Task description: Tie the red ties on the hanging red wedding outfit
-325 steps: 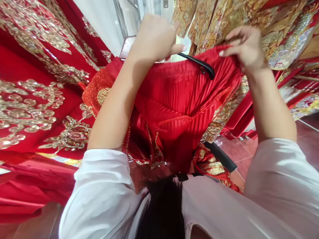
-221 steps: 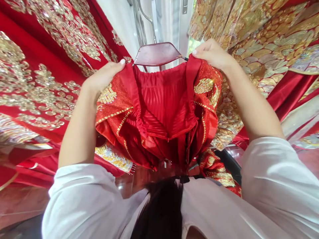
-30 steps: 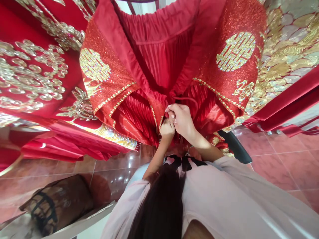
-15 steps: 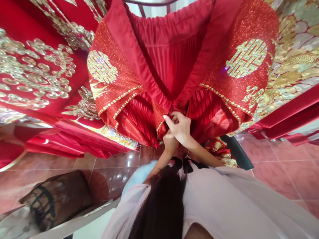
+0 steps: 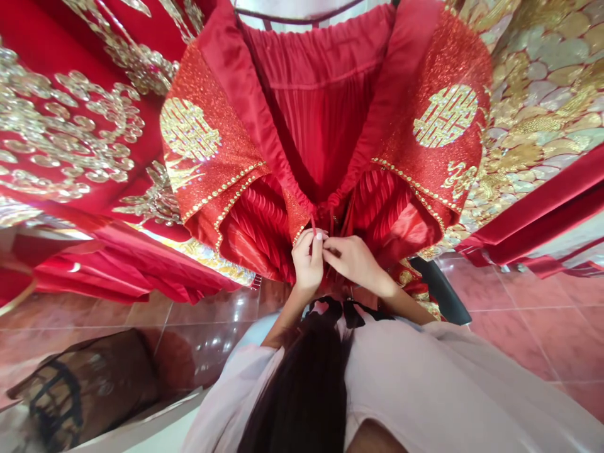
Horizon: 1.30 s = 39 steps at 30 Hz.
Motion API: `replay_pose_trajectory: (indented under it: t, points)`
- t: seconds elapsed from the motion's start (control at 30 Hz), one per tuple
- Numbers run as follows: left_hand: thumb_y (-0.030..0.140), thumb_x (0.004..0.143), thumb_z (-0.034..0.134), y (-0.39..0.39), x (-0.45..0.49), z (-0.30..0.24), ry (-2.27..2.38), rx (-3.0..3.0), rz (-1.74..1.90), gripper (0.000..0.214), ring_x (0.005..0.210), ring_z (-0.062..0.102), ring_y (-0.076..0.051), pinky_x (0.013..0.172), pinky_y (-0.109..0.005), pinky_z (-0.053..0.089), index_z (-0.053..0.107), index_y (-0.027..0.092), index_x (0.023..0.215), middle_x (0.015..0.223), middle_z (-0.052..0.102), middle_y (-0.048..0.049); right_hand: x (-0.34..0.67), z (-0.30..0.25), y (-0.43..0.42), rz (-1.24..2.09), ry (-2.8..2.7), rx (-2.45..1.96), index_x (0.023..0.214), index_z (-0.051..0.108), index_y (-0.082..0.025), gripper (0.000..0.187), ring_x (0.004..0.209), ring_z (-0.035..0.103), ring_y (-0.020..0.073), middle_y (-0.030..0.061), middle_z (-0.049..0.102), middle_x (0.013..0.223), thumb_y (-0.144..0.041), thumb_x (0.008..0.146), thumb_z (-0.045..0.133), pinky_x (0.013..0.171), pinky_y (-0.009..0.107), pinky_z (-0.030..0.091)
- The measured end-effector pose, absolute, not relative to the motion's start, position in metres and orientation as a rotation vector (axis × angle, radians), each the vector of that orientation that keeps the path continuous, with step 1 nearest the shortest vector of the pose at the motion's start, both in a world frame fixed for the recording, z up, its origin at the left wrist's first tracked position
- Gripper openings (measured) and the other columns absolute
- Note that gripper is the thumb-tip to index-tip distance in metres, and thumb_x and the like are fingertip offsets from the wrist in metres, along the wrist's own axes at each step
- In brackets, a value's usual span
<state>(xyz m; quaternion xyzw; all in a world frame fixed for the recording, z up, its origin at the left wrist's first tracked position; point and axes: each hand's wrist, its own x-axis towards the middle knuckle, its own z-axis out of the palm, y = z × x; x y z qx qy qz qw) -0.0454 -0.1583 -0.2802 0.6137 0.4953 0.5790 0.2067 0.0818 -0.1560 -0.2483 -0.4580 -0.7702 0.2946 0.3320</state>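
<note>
A red skirt [image 5: 302, 66] with a gathered satin waistband hangs in front of me, its waist opening facing me. Thin red drawstring [image 5: 314, 223] ends come out where the waistband narrows to a point. My left hand [image 5: 309, 259] pinches the drawstring between thumb and fingers. Beside it, my right hand [image 5: 353, 259] is closed, its fingertips at the cord and almost touching the left fingers. The exact cord end in the right fingers is partly hidden. Glittery side panels carry gold rhinestone emblems [image 5: 191, 129] and beaded edges.
Red fabric with crystal beading [image 5: 75, 135] hangs at left, and gold sequinned cloth [image 5: 533, 119] at right. A dark hanger bar [image 5: 302, 20] crosses the top. A brown bag [image 5: 99, 384] lies lower left. A black object [image 5: 443, 289] stands on the tiled floor [image 5: 514, 333].
My hands were crossed and overlapping at the waistband point; now they are uncrossed side by side, slightly lower. The drawstring shows between them, and the right side of the skirt has shifted inward.
</note>
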Motion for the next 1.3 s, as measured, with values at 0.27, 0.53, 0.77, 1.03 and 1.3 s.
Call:
replay_pose_trajectory:
  t: [0.27, 0.53, 0.77, 1.03, 1.3]
  points:
    - [0.055, 0.087, 0.048, -0.161, -0.045, -0.279, 1.224, 1.296, 1.649, 0.047, 0.065, 0.06, -0.013, 0.066, -0.022, 0.048, 0.061, 0.014, 0.069, 0.067, 0.063, -0.0044, 0.083, -0.233, -0.118, 0.587, -1.735, -1.27, 0.074, 0.062, -0.012, 0.023, 0.049, 0.042, 0.0063, -0.0017, 0.051, 0.053, -0.035, 0.08, 0.06, 0.054, 0.019, 0.031]
    - [0.061, 0.081, 0.054, -0.178, -0.038, -0.279, 1.18, 1.128, 1.568, 0.052, 0.058, 0.056, -0.012, 0.062, -0.023, 0.047, 0.061, 0.012, 0.064, 0.06, 0.06, -0.0035, 0.069, -0.249, -0.138, 1.007, -1.675, -1.056, 0.068, 0.065, -0.011, 0.037, 0.058, 0.053, 0.0094, 0.0019, 0.058, 0.06, -0.039, 0.087, 0.05, 0.056, 0.018, 0.037]
    - [0.059, 0.072, 0.066, -0.175, -0.036, -0.285, 1.205, 1.099, 1.547, 0.049, 0.058, 0.052, -0.011, 0.057, -0.021, 0.045, 0.062, 0.011, 0.062, 0.062, 0.059, -0.0027, 0.061, -0.245, -0.144, 1.313, -1.416, -0.925, 0.076, 0.067, -0.011, 0.021, 0.066, 0.061, 0.0119, 0.0045, 0.067, 0.074, -0.031, 0.073, 0.063, 0.063, 0.02, 0.048]
    - [0.031, 0.092, 0.05, -0.173, -0.056, -0.274, 1.486, 1.466, 1.891, 0.024, 0.078, 0.061, -0.013, 0.073, -0.023, 0.049, 0.065, 0.015, 0.083, 0.085, 0.066, -0.0055, 0.06, -0.254, -0.148, 1.199, -1.358, -1.019, 0.08, 0.065, -0.013, 0.019, 0.06, 0.063, 0.0117, 0.0029, 0.066, 0.07, -0.031, 0.077, 0.061, 0.059, 0.019, 0.049]
    - [0.016, 0.081, 0.065, -0.151, -0.049, -0.242, 1.529, 2.062, 1.839, 0.002, 0.073, 0.055, -0.011, 0.069, -0.023, 0.045, 0.066, 0.017, 0.08, 0.076, 0.058, -0.0013, 0.059, -0.254, -0.148, 1.138, -1.437, -1.017, 0.073, 0.059, -0.013, 0.022, 0.051, 0.054, 0.008, 0.0003, 0.058, 0.061, -0.033, 0.08, 0.055, 0.052, 0.017, 0.043]
